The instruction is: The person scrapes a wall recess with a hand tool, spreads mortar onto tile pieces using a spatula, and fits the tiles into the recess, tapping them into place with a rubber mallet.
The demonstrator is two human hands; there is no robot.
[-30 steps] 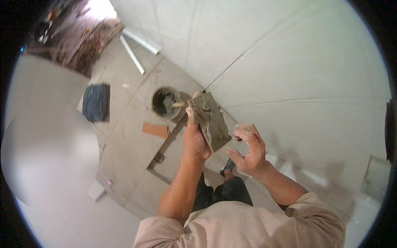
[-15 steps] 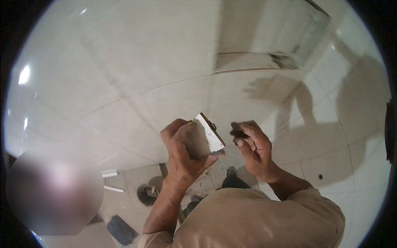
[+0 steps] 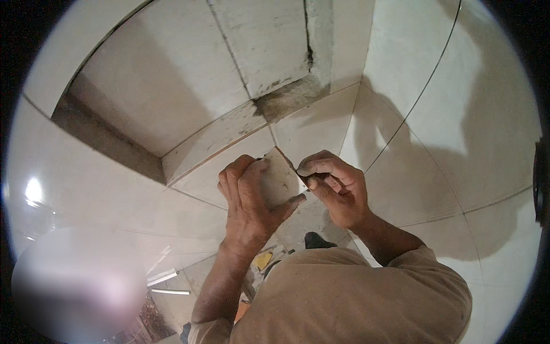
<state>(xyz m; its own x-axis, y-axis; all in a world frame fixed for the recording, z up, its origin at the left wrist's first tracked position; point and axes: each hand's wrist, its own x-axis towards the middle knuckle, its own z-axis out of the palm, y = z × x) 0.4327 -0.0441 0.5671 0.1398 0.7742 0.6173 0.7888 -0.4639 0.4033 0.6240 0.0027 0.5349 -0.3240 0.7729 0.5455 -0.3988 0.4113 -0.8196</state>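
Observation:
A small cut piece of pale tile [image 3: 279,179] with a brownish edge and dark specks on its face is held up in front of me. My left hand [image 3: 245,192] grips it from the left, the thumb along its lower edge and the fingers at its upper side. Pinched together at the tile's right edge are the fingertips of my right hand [image 3: 339,186]. Dark, wet-looking smears coat those fingertips; whether a bit of paste sits between them is hidden.
Beyond my hands, a recessed niche [image 3: 172,74] in the tiled wall has dark, dirty joints and a stained sill corner [image 3: 292,97]. White strips [image 3: 163,278] and a yellow scrap [image 3: 263,261] lie on the floor, near my dark shoe [image 3: 318,241]. A blurred round patch covers the lower left.
My right hand has moved left, from apart to touching the tile's edge. The view has shifted right, bringing the whole niche closer to the middle. My left hand still grips the tile.

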